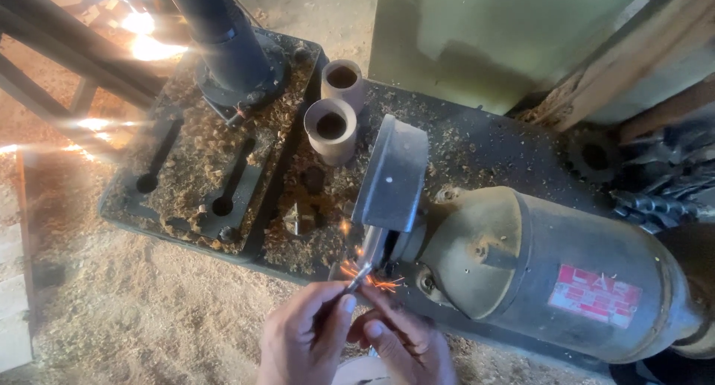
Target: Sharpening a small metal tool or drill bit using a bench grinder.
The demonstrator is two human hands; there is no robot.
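My left hand (304, 339) and my right hand (406, 346) together pinch a thin metal bit (360, 276) at the bottom centre. Its tip presses against the grinding wheel (375, 245) of a bench grinder, and orange sparks (376, 281) fly off at the contact. A grey metal guard (392, 174) covers the top of the wheel. The grinder's round motor housing (551, 269), grey with a red label, lies to the right of my hands.
Two short brown tubes (333, 128) stand behind the guard. A drill-press base plate (208, 154) with slots and a dark column (223, 35) sits at left, covered in wood shavings. Sawdust covers the floor (134, 310). A gear (593, 156) and metal parts lie at right.
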